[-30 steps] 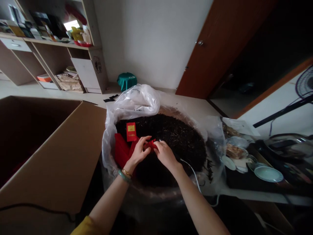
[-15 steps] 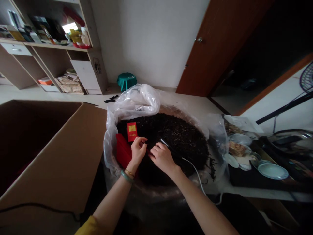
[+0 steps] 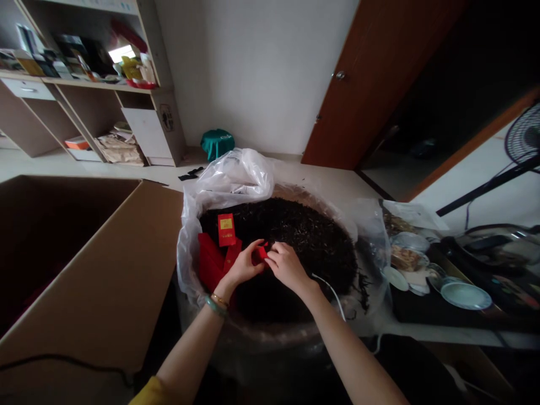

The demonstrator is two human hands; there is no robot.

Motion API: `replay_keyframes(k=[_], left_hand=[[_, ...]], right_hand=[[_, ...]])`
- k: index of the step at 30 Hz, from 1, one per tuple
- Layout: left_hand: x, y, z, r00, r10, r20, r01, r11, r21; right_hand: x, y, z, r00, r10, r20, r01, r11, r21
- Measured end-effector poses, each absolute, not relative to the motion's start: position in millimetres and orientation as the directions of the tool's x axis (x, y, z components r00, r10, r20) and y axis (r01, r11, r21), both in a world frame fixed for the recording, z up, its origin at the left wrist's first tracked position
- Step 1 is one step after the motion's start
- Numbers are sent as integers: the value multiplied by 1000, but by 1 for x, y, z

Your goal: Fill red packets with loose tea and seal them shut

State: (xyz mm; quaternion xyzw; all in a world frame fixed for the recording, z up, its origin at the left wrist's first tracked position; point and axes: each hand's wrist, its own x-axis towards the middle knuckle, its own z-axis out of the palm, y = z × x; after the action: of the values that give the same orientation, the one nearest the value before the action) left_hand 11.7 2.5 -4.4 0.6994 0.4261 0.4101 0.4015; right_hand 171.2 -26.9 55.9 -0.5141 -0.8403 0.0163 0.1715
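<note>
Over a big round basket lined with a clear plastic bag [image 3: 228,180] and heaped with dark loose tea leaves [image 3: 307,236], both my hands meet on one small red packet [image 3: 259,252]. My left hand [image 3: 244,264] pinches its left side and my right hand [image 3: 287,265] pinches its right side, fingers curled. More red packets [image 3: 211,261] lie stacked at the basket's left rim, one with a gold label [image 3: 226,229] standing up. A white cable [image 3: 333,289] trails from under my right wrist.
A large open cardboard box [image 3: 84,264] fills the left. At the right, a low table holds small plates and bowls [image 3: 464,295] and a pan. Shelves [image 3: 84,84] stand at the back left, a brown door [image 3: 371,84] behind, a fan [image 3: 523,140] at far right.
My hands dipped lower to the leaves half a second ago, with a thin white stick showing; now they are raised together again, pinching the red packet between them.
</note>
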Motion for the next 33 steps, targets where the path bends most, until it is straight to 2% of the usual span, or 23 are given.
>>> replay_keyframes(k=[3,6,10,13,19,23,26,29,33], left_hand=[[13,2,-5,328,919,216,303,-319,898],[12,3,-4,355,911,207,362,-339,868],[12,4,-5,367,906,209,411,-359,838],[12,4,-7,344,924,169,369,-298,880],[15,3,-10,391,914,108,184,-193,964],[14,3,-7,373,919,127,177,-205,963],[13,4,-4,365,920,142,226,-236,945],[13,5,-4,339,933,117,212,-197,957],[14,5,-10,349,935,62,109,-106,988]], right_hand=[[173,-28,57,-456,842,288,808,527,-263],[169,-30,54,-420,874,244,818,481,-314],[163,-31,53,-379,918,115,888,396,-232],[165,-31,58,-367,922,126,901,386,-197],[173,-29,55,-350,908,230,886,401,-235],[171,-28,46,-370,906,207,872,415,-260],[171,-28,46,-364,886,288,854,441,-277],[175,-29,51,-306,882,358,876,408,-257],[177,-29,53,-298,926,232,916,346,-203]])
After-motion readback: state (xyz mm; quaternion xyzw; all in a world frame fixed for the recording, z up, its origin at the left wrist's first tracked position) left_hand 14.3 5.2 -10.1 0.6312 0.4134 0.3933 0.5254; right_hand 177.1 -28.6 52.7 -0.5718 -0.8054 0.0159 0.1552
